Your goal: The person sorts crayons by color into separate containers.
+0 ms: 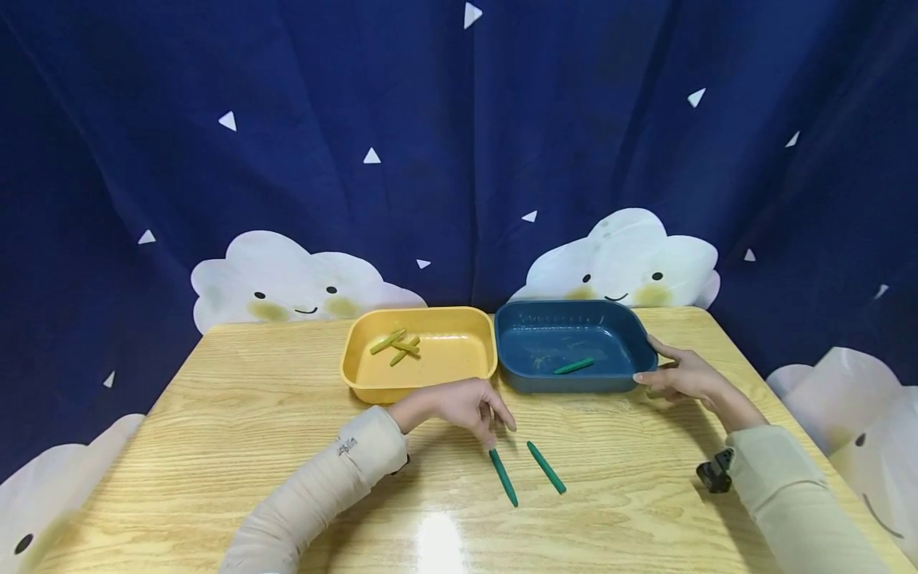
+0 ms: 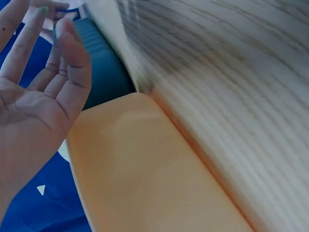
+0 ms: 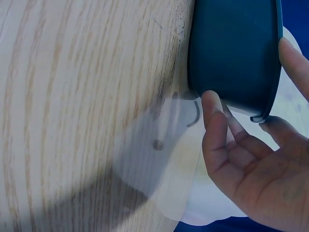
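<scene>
The left hand (image 1: 469, 405) pinches a green crayon (image 1: 504, 479) by one end, so it could swivel; the spread right hand (image 1: 692, 375) touches the blue bin (image 1: 566, 383).

I count one yellow bin (image 1: 453, 352), one blue bin (image 1: 566, 383), three green crayons (image 1: 547, 467), three yellow crayons (image 1: 387, 342), two hands (image 1: 459, 402), one surface (image 1: 265, 383).

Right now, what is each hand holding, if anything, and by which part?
The right hand holds the blue box at its right end. Whether the left hand grips the nearest crayon by its far end cannot be told.
</scene>
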Demonstrator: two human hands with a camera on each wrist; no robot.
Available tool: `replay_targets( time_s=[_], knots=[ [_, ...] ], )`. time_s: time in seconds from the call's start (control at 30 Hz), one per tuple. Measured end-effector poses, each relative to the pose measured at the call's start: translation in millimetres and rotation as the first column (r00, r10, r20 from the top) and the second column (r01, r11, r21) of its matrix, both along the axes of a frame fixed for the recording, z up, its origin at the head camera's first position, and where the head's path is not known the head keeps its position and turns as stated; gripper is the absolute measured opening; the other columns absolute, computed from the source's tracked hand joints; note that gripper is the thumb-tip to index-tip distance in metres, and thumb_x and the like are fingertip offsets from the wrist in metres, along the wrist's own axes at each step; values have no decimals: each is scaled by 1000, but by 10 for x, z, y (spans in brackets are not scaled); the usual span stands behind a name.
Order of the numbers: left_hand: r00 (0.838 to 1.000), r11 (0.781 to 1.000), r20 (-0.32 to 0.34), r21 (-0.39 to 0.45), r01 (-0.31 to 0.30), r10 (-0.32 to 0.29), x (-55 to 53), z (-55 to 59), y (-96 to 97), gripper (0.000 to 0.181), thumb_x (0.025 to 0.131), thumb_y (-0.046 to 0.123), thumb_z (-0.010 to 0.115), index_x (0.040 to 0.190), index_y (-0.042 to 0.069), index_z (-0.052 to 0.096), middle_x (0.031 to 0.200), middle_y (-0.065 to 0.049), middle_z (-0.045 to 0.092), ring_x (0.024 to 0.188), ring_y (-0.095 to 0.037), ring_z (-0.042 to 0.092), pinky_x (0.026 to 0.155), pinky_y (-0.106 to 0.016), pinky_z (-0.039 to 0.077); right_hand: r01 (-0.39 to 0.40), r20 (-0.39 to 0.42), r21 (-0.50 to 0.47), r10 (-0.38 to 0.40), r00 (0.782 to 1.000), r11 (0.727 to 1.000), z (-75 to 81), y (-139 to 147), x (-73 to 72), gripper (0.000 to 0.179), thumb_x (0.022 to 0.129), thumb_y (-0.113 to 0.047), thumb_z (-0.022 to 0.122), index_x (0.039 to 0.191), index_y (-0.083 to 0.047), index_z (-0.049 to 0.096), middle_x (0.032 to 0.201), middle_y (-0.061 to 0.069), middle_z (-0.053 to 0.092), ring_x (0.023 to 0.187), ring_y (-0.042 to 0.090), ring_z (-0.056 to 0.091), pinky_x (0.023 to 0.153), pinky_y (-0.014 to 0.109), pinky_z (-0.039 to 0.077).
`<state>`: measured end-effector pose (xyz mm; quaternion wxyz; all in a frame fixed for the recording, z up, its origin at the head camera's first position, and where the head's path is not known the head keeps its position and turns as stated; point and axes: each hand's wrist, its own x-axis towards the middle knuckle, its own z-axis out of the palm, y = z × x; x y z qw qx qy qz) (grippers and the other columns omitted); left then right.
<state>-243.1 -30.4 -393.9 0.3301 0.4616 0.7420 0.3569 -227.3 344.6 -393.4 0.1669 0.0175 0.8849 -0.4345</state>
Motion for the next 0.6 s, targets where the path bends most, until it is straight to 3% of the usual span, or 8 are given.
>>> replay_targets(
  time_s=[0.33, 0.6],
  knots=[
    [997, 991, -12, -108, 75, -77, -47, -140, 20, 36, 72, -5, 74, 107, -3, 67, 95, -16, 66, 54, -2, 50, 53, -15, 41, 3, 13, -1, -3, 1000, 1000, -18, 18, -21, 96, 85, -30, 66, 145, -2, -3, 105, 22, 63, 82, 23, 60, 68, 37, 50],
    [1000, 979, -1, -202, 14, -15, -40, -212, 43, 32, 69, -2, 77, 101, 3, 71, 106, -4, 67, 86, -3, 58, 69, -15, 47, 0, 14, -14, 1, 1000, 1000, -13, 17, -17, 98, 84, -32, 67, 145, -3, -3, 103, 21, 63, 78, 21, 59, 67, 36, 50]
  ],
)
